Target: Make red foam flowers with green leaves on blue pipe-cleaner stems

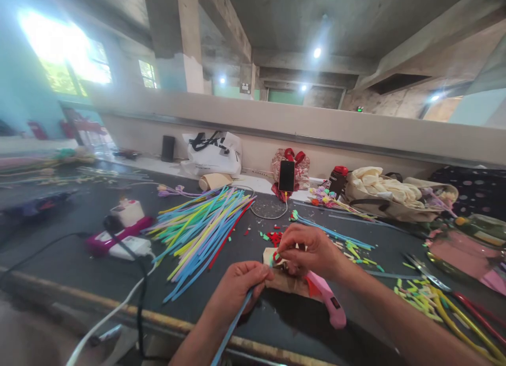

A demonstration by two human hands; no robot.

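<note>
My left hand (245, 284) is closed in a pinch around a long blue chenille stem (232, 326), which runs down toward the front edge of the table. At the stem's upper end sits a small red and green cluster (275, 257). My right hand (310, 250) touches this cluster with thumb and forefinger pinched on what looks like a small red piece. Beneath the hands a pink hot glue gun (327, 300) rests against a cardboard block (290, 282). Just behind the hands lie loose red cut pieces (272, 238), with a few green ones.
Left of the hands spreads a pile of coloured stems (209, 223), beside a purple and white power strip (126, 244). To the right are blue stems with finished heads (332, 230), yellow-green bits (419, 297), scissors (429, 273) and a jar (466, 250). A phone (286, 176) stands behind.
</note>
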